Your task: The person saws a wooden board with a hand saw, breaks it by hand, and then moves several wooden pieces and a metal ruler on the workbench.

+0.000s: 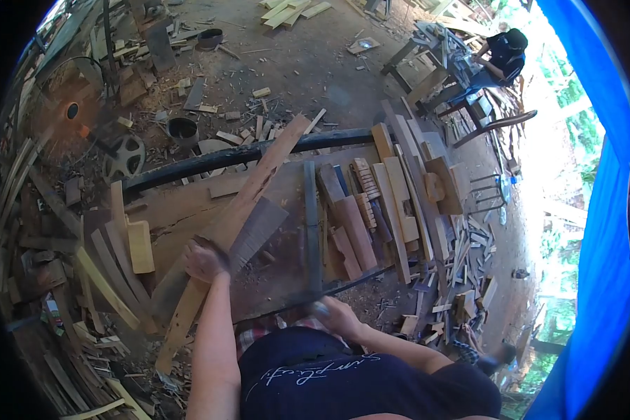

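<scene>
A long rough-edged wooden plank (262,176) lies slantwise across the workbench (182,203), its near end jutting past the bench edge toward me. My left hand (204,260) is closed on the plank around its middle, with the fingertips partly hidden. Under the plank rests a darker, wide board (262,227). Close to my body, at the front edge of the bench, my right hand (341,318) is closed around something small and greyish, too blurred to name.
A dark bar (312,224) crosses the bench. Right of it lie several wood pieces and wooden planes (353,234). Behind the bench are a bucket (183,130) and a spoked wheel (126,158). Another person (505,59) works at the far right. Offcuts litter the ground.
</scene>
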Available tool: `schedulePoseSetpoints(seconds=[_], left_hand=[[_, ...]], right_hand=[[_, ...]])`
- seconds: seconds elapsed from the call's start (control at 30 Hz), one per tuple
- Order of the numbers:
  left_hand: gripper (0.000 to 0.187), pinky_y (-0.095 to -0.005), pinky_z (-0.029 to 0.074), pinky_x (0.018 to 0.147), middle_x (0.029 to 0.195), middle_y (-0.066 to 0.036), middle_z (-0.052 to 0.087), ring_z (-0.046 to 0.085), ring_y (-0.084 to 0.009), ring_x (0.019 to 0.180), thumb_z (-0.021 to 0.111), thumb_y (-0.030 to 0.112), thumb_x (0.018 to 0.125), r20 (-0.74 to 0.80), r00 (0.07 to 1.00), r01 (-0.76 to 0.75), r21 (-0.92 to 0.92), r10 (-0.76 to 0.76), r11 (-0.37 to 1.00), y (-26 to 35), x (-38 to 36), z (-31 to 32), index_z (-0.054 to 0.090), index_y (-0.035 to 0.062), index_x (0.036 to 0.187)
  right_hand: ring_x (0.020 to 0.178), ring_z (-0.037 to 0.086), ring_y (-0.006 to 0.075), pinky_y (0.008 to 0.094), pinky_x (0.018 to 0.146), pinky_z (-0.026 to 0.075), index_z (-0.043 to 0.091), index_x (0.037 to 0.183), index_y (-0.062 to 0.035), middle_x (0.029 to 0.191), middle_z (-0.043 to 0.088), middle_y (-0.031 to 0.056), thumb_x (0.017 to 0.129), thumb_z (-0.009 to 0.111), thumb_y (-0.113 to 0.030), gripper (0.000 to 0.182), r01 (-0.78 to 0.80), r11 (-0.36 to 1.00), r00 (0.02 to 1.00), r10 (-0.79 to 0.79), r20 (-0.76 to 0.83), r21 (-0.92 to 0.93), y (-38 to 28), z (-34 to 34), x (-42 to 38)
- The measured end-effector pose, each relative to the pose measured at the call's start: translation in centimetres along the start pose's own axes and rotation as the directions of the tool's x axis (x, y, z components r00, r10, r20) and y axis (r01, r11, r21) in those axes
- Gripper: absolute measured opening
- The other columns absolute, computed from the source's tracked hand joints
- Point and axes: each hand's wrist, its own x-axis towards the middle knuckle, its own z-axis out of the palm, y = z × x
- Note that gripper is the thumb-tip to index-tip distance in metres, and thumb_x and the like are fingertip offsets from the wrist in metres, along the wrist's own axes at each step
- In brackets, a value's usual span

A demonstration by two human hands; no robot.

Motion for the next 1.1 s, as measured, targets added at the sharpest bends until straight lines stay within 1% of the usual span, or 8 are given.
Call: schedulePoseSetpoints(seconds=[0.17, 0.37, 0.53, 0.63, 0.8, 0.87, 1.0, 1.1], left_hand=[[0.033, -0.0437, 0.046, 0.082, 0.104, -0.006, 0.061, 0.058, -0.0260, 0.105, 0.041, 0.034, 0.100, 0.093, 0.995, 0.033, -0.001, -0.033, 0.999, 0.9, 0.3, -2.1, 0.064, 0.0095, 0.097], [0.031, -0.0436, 0.046, 0.082, 0.103, -0.005, 0.061, 0.059, -0.0246, 0.103, 0.042, 0.031, 0.099, -0.055, 0.998, -0.020, -0.055, 0.017, 0.998, -2.1, 0.9, 5.5, 0.063, 0.0098, 0.094], [0.025, -0.0434, 0.046, 0.082, 0.103, -0.004, 0.062, 0.059, -0.0240, 0.103, 0.044, 0.028, 0.096, 0.039, 0.999, 0.008, -0.023, -0.007, 1.000, 0.1, 0.4, -0.5, 0.062, 0.0105, 0.093], [0.023, -0.0431, 0.046, 0.083, 0.103, -0.004, 0.062, 0.059, -0.0242, 0.104, 0.046, 0.027, 0.095, 0.057, 0.998, 0.020, -0.036, -0.018, 0.999, 0.2, 0.4, -0.4, 0.062, 0.0109, 0.095], [0.023, -0.0438, 0.047, 0.082, 0.104, -0.005, 0.062, 0.059, -0.0265, 0.103, 0.047, 0.028, 0.094, 0.047, 0.999, 0.018, -0.050, -0.016, 0.999, -0.4, 0.5, 1.2, 0.063, 0.0110, 0.097], [0.024, -0.0447, 0.047, 0.082, 0.104, -0.006, 0.063, 0.060, -0.0278, 0.101, 0.047, 0.028, 0.095, -0.199, 0.979, -0.049, -0.028, 0.042, 0.998, -1.9, 0.6, 5.1, 0.064, 0.0105, 0.098], [0.026, -0.0461, 0.048, 0.077, 0.098, -0.008, 0.064, 0.062, -0.0288, 0.097, 0.047, 0.029, 0.096, -0.082, 0.996, -0.039, -0.077, 0.033, 0.996, -0.9, 0.8, 2.1, 0.064, 0.0097, 0.095], [0.031, -0.0463, 0.049, 0.073, 0.091, -0.010, 0.065, 0.063, -0.0293, 0.092, 0.046, 0.031, 0.098, -0.050, 0.999, 0.015, -0.046, -0.017, 0.999, -0.6, 0.8, 1.8, 0.065, 0.0087, 0.089]], right_hand=[[0.080, 0.061, 0.0440, 0.0504, 0.067, 0.049, 0.049, 0.098, -0.0055, 0.086, 0.059, 0.0213, 0.092, 0.062, -0.023, 0.022, 0.149, 0.987, 0.988, -0.147, -0.044, 0.060, -5.1, 4.0, 10.5], [0.081, 0.061, 0.0429, 0.0496, 0.068, 0.049, 0.050, 0.099, -0.0063, 0.085, 0.060, 0.0207, 0.091, 0.064, -0.026, 0.025, 0.083, 0.995, 0.997, -0.083, -0.012, 0.061, -0.9, 1.2, 2.8], [0.084, 0.062, 0.0426, 0.0485, 0.070, 0.049, 0.052, 0.099, -0.0068, 0.088, 0.061, 0.0209, 0.091, 0.064, -0.027, 0.025, 0.031, 0.999, 0.999, -0.032, 0.014, 0.041, -3.0, 0.7, 3.9], [0.084, 0.061, 0.0439, 0.0498, 0.071, 0.048, 0.051, 0.097, -0.0058, 0.088, 0.060, 0.0215, 0.092, 0.062, -0.026, 0.024, 0.080, 0.995, 0.997, -0.080, -0.003, 0.059, -5.9, 2.8, 10.0], [0.081, 0.060, 0.0437, 0.0498, 0.069, 0.047, 0.050, 0.094, -0.0048, 0.086, 0.058, 0.0213, 0.092, 0.063, -0.025, 0.024, 0.091, 0.992, 0.996, -0.088, -0.032, 0.087, -3.1, 2.5, 6.0], [0.080, 0.060, 0.0434, 0.0496, 0.069, 0.047, 0.050, 0.093, -0.0048, 0.085, 0.058, 0.0210, 0.092, 0.063, -0.024, 0.024, 0.076, 0.994, 0.997, -0.074, -0.029, 0.075, -1.7, 1.5, 2.9], [0.080, 0.060, 0.0427, 0.0494, 0.067, 0.047, 0.049, 0.093, -0.0056, 0.083, 0.057, 0.0202, 0.092, 0.063, -0.025, 0.024, 0.002, 0.999, 1.000, -0.002, 0.001, 0.053, -1.9, 1.5, 3.0], [0.080, 0.060, 0.0428, 0.0493, 0.067, 0.047, 0.049, 0.096, -0.0063, 0.083, 0.057, 0.0205, 0.092, 0.062, -0.026, 0.024, 0.104, 0.988, 0.994, -0.100, -0.044, 0.117, -4.1, 3.0, 8.0]])
